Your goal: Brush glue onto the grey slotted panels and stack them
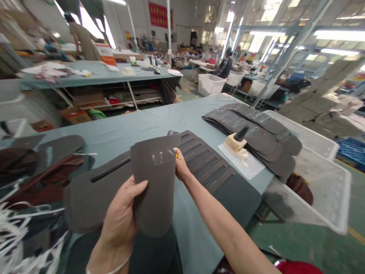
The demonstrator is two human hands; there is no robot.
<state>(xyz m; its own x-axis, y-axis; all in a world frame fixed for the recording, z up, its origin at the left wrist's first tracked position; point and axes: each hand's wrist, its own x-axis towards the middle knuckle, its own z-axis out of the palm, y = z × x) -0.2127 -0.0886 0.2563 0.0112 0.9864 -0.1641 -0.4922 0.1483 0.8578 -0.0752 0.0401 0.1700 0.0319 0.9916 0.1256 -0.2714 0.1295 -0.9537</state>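
Observation:
My left hand [121, 213] grips a dark grey flat panel [154, 190] with a rounded lower end, its thumb lying on the front face. The panel is held up above the table, and slots with a shiny strip [163, 156] show near its top. At the panel's upper right edge is my right hand [181, 164], fingers closed around a small yellow thing [176, 155], mostly hidden. Behind it lies a dark slotted panel [208, 163]. To the left rests a larger grey panel [85, 198] with a long dark slit [111, 170].
Stacked grey panels [256, 133] lie at the right, beside a glue-stained pale block with a black nozzle [236, 142] on a white sheet [255, 169]. White bins [327, 198] stand off the table's right edge. White strips [25, 236] and brown cloth [48, 182] lie left. People work farther back.

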